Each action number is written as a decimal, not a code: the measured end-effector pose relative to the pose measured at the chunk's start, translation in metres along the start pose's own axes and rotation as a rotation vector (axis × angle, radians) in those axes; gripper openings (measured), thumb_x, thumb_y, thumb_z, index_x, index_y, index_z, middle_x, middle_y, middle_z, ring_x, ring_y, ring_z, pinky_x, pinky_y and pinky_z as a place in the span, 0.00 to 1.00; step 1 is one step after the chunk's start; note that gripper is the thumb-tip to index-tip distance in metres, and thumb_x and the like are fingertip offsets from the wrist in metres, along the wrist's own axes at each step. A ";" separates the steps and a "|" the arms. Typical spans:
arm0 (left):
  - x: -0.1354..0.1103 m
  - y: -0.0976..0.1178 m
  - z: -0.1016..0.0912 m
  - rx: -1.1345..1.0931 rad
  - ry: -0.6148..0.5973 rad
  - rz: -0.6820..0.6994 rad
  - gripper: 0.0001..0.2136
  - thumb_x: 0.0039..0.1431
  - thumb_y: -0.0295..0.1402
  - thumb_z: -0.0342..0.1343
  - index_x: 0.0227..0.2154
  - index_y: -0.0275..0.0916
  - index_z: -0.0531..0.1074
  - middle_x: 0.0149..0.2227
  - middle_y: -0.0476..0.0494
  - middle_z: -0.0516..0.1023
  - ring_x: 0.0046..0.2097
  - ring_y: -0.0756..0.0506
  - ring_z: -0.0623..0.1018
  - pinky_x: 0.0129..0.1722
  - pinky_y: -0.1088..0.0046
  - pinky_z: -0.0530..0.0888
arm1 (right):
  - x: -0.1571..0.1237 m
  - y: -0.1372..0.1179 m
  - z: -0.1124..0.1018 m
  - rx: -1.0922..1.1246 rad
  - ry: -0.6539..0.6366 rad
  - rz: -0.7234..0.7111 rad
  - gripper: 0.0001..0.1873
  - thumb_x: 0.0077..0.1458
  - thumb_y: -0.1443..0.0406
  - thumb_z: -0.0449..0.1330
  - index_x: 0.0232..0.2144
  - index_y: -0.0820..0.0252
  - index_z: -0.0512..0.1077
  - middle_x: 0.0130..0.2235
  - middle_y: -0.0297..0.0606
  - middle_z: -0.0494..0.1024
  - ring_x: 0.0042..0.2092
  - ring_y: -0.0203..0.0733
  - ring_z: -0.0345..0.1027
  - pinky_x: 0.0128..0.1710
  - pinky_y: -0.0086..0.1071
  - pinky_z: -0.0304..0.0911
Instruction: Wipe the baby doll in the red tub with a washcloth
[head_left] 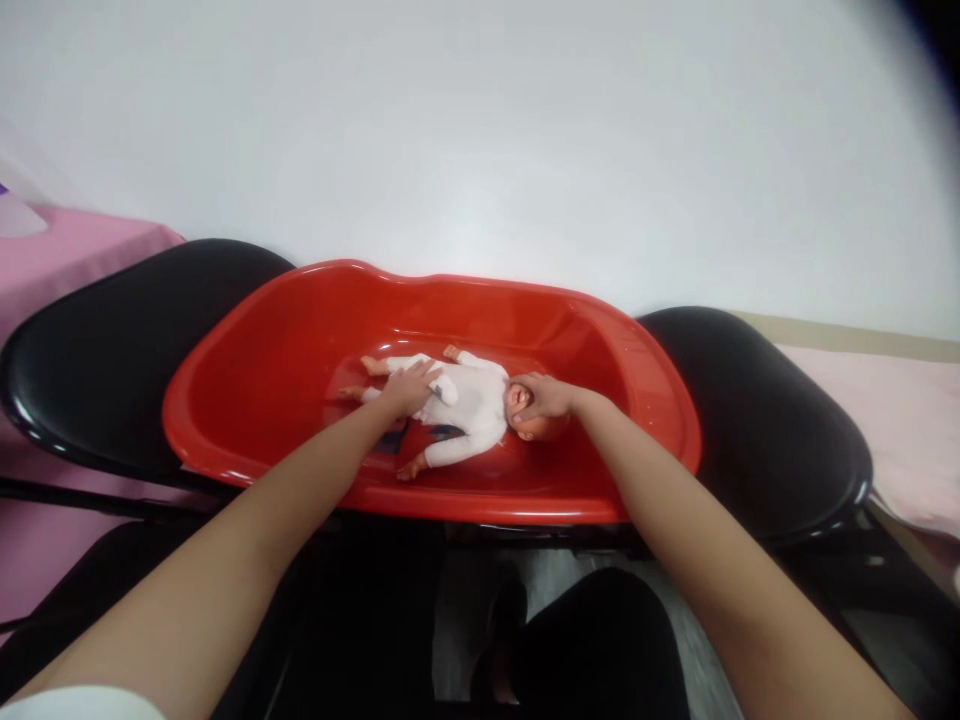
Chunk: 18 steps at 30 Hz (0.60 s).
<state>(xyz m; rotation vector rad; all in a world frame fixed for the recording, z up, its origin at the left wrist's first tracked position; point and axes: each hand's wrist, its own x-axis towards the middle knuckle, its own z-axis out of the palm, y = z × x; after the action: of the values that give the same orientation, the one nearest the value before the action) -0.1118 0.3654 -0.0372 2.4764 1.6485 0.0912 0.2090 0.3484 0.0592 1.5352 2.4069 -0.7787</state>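
Note:
A baby doll (469, 395) in a white long-sleeved suit lies on its back in a red baby bathtub (225, 400), its feet to the left and head to the right. Over the doll's lower belly, my left hand (411, 388) has its fingers closed on a small white wad (445, 388) that looks like cloth. My right hand (544, 396) curves around the doll's head, its fingers lying across the face and covering part of it. One arm of the doll stretches towards me, the other towards the wall.
The tub spans two black stools, the left seat (112, 350) and the right seat (757, 420). Behind stands a white wall (465, 140). Pink cloth (97, 240) covers a surface at left; pale pink cloth (900, 430) lies at right. My dark-clothed knee (600, 640) is below the tub.

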 end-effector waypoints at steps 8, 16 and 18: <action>-0.006 -0.021 -0.003 0.016 -0.005 -0.265 0.24 0.66 0.35 0.39 0.64 0.44 0.58 0.69 0.41 0.51 0.69 0.35 0.51 0.62 0.42 0.51 | 0.002 -0.001 0.002 -0.034 0.023 -0.008 0.49 0.42 0.47 0.67 0.64 0.53 0.58 0.59 0.45 0.65 0.60 0.58 0.58 0.61 0.45 0.53; -0.012 -0.010 -0.026 -0.044 0.118 -0.383 0.27 0.66 0.40 0.39 0.64 0.36 0.58 0.67 0.36 0.56 0.67 0.35 0.55 0.63 0.48 0.56 | 0.003 0.002 0.001 -0.035 0.013 -0.013 0.50 0.42 0.46 0.67 0.64 0.52 0.57 0.61 0.46 0.62 0.61 0.58 0.58 0.61 0.45 0.54; -0.009 0.002 -0.034 -0.082 0.181 -0.223 0.26 0.67 0.37 0.36 0.65 0.36 0.58 0.66 0.40 0.59 0.66 0.41 0.58 0.65 0.58 0.55 | 0.003 0.003 0.001 -0.027 0.010 -0.010 0.51 0.42 0.46 0.67 0.65 0.52 0.56 0.61 0.46 0.62 0.61 0.58 0.58 0.60 0.45 0.54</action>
<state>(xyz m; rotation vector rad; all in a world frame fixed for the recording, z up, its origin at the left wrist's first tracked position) -0.1178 0.3599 -0.0026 2.2656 1.9396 0.3563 0.2100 0.3511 0.0560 1.5217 2.4241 -0.7385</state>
